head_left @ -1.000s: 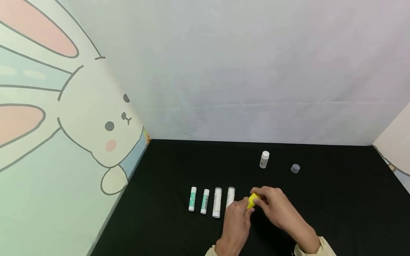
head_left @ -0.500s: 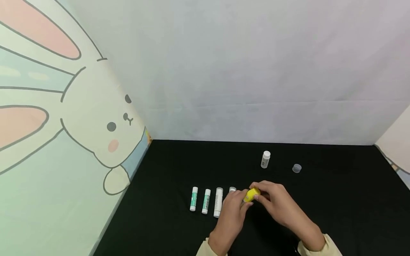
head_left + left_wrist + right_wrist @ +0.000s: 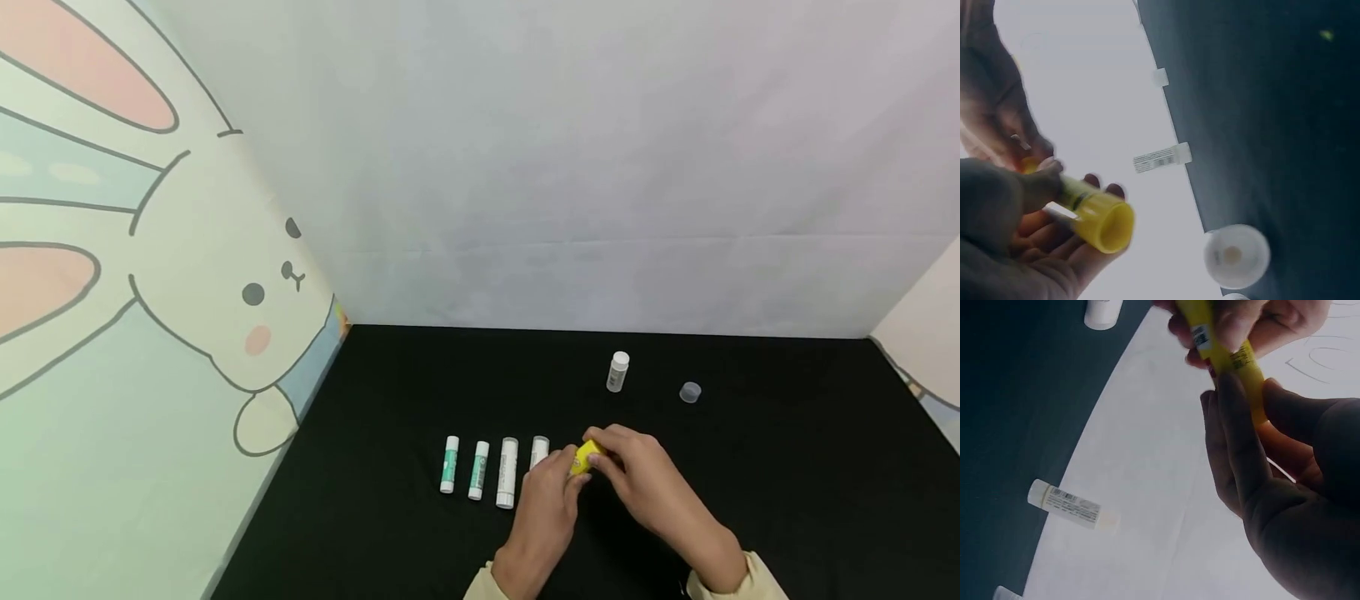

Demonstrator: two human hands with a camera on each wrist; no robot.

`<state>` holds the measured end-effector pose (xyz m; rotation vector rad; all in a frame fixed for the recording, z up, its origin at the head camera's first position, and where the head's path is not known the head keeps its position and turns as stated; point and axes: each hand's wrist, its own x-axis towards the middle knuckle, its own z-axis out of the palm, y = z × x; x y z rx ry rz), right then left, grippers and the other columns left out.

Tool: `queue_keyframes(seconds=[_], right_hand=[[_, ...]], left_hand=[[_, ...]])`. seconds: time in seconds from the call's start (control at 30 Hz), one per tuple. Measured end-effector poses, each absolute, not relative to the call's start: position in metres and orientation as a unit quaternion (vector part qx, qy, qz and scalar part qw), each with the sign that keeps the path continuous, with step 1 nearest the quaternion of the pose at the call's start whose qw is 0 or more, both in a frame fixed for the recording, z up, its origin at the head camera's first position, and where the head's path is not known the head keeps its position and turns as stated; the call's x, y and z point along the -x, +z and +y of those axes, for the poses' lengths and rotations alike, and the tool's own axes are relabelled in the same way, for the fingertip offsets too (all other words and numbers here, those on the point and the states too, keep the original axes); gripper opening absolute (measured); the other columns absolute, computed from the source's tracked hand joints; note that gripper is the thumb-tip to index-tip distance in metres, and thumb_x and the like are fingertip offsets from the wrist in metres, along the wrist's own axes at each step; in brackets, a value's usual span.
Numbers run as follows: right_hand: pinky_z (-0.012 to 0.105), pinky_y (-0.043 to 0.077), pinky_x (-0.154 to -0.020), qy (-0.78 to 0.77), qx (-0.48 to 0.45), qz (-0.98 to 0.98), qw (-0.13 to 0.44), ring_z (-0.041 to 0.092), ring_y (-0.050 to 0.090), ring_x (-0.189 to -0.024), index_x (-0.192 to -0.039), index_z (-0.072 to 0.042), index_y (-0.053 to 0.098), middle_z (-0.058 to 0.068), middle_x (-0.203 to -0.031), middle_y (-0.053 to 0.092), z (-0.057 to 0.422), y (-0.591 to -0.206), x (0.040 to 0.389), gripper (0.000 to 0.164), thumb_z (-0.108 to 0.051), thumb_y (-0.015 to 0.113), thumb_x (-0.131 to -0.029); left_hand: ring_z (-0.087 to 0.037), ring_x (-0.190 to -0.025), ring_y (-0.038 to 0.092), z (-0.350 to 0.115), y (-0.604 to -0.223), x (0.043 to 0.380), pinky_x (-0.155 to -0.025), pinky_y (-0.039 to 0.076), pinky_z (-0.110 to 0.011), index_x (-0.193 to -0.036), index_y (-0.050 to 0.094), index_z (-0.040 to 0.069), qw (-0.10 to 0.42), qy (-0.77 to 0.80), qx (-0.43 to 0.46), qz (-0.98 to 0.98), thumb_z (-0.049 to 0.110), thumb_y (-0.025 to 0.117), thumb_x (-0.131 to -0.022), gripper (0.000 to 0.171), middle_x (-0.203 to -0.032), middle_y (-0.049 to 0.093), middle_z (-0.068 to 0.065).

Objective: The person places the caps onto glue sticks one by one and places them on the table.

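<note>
Both hands are on one yellow glue stick (image 3: pixel 587 457), held above the black table just right of a row of tubes. My left hand (image 3: pixel 542 507) grips its body; in the left wrist view the hollow round end of the yellow glue stick (image 3: pixel 1115 227) points away from the fingers. My right hand (image 3: pixel 643 475) pinches the other end between thumb and fingers. In the right wrist view the barcode label of the yellow glue stick (image 3: pixel 1201 336) shows, while the fingers hide much of the rest.
Left of the hands lie two green-and-white sticks (image 3: pixel 449 465) and two larger white tubes (image 3: pixel 507 473), the rightmost partly behind my left hand. Farther back are a white labelled tube (image 3: pixel 617 372) and a small clear cap (image 3: pixel 690 392). A pale wall borders the black table (image 3: pixel 787 467).
Both hands have shifted slightly up and left, keeping their hold on the yellow glue stick. The left hand now covers more of the rightmost white tube. The things on the table stay put.
</note>
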<state>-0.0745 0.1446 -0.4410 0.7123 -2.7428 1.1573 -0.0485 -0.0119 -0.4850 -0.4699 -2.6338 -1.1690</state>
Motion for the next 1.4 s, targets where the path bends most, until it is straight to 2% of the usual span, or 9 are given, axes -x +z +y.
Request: queue_keyframes(seconds=[0.33, 0.63, 0.73, 0.87, 0.97, 1.13, 1.23, 1.4], right_hand=[[0.020, 0.046, -0.059, 0.382, -0.210, -0.900, -0.008, 0.000, 0.053, -0.070, -0.111, -0.007, 0.065, -0.004, -0.095, 0.063, 0.143, -0.441, 0.068, 0.027, -0.005, 0.066, -0.084], [0.021, 0.044, -0.055, 0.387, -0.208, -0.898, -0.029, 0.000, 0.049, -0.062, -0.104, -0.011, 0.067, -0.005, -0.089, 0.063, 0.144, -0.444, 0.069, 0.018, -0.008, 0.065, -0.086], [0.022, 0.043, -0.052, 0.389, -0.198, -0.899, -0.038, 0.002, 0.048, -0.058, -0.100, -0.013, 0.067, -0.006, -0.081, 0.061, 0.143, -0.444, 0.069, 0.014, -0.008, 0.064, -0.087], [0.023, 0.041, -0.047, 0.388, -0.186, -0.902, -0.044, 0.005, 0.044, -0.050, -0.092, -0.016, 0.066, -0.008, -0.065, 0.052, 0.141, -0.444, 0.069, 0.008, -0.010, 0.063, -0.088], [0.024, 0.039, -0.045, 0.384, -0.188, -0.903, -0.047, 0.005, 0.043, -0.048, -0.088, -0.017, 0.064, -0.009, -0.060, 0.047, 0.138, -0.445, 0.071, 0.006, -0.012, 0.062, -0.089], [0.022, 0.042, -0.049, 0.374, -0.234, -0.895, -0.060, 0.002, 0.046, -0.054, -0.090, -0.016, 0.064, -0.011, -0.068, 0.052, 0.136, -0.445, 0.076, 0.002, -0.015, 0.064, -0.088], [0.022, 0.044, -0.052, 0.379, -0.256, -0.886, -0.074, 0.002, 0.048, -0.058, -0.095, -0.015, 0.065, -0.011, -0.076, 0.057, 0.139, -0.441, 0.080, 0.009, -0.017, 0.066, -0.086], [0.023, 0.045, -0.053, 0.401, -0.259, -0.874, -0.085, 0.004, 0.050, -0.060, -0.099, -0.018, 0.064, -0.010, -0.081, 0.058, 0.141, -0.438, 0.080, 0.013, -0.022, 0.066, -0.087]], left_hand=[[0.002, -0.077, 0.055, -0.011, -0.486, 0.043, -0.063, 0.044, -0.013, -0.101, 0.060, 0.012, 0.111, -0.361, 0.160, -0.912, 0.018, 0.063, -0.087, 0.016, -0.088, 0.060, 0.007], [0.001, -0.081, 0.057, -0.009, -0.487, 0.041, -0.064, 0.045, -0.012, -0.102, 0.060, 0.009, 0.114, -0.341, 0.169, -0.918, 0.018, 0.063, -0.087, 0.017, -0.090, 0.063, 0.004], [0.000, -0.083, 0.058, -0.009, -0.489, 0.040, -0.064, 0.045, -0.013, -0.103, 0.061, 0.009, 0.120, -0.328, 0.173, -0.921, 0.017, 0.064, -0.086, 0.018, -0.091, 0.064, 0.003], [-0.001, -0.080, 0.059, -0.009, -0.490, 0.040, -0.063, 0.045, -0.014, -0.101, 0.060, 0.010, 0.136, -0.313, 0.176, -0.923, 0.015, 0.067, -0.085, 0.018, -0.089, 0.064, 0.003], [-0.001, -0.077, 0.058, -0.010, -0.491, 0.040, -0.061, 0.045, -0.014, -0.100, 0.061, 0.010, 0.140, -0.312, 0.172, -0.924, 0.015, 0.068, -0.084, 0.018, -0.086, 0.064, 0.003], [0.002, -0.074, 0.056, -0.015, -0.492, 0.039, -0.059, 0.043, -0.012, -0.095, 0.060, 0.016, 0.139, -0.329, 0.165, -0.919, 0.017, 0.066, -0.085, 0.011, -0.083, 0.061, 0.009], [0.003, -0.074, 0.055, -0.018, -0.488, 0.040, -0.061, 0.043, -0.012, -0.093, 0.059, 0.019, 0.145, -0.327, 0.166, -0.919, 0.020, 0.065, -0.086, 0.010, -0.082, 0.059, 0.012], [0.001, -0.080, 0.054, -0.022, -0.481, 0.042, -0.067, 0.045, -0.016, -0.098, 0.061, 0.020, 0.148, -0.321, 0.160, -0.922, 0.022, 0.068, -0.085, 0.015, -0.088, 0.061, 0.013]])
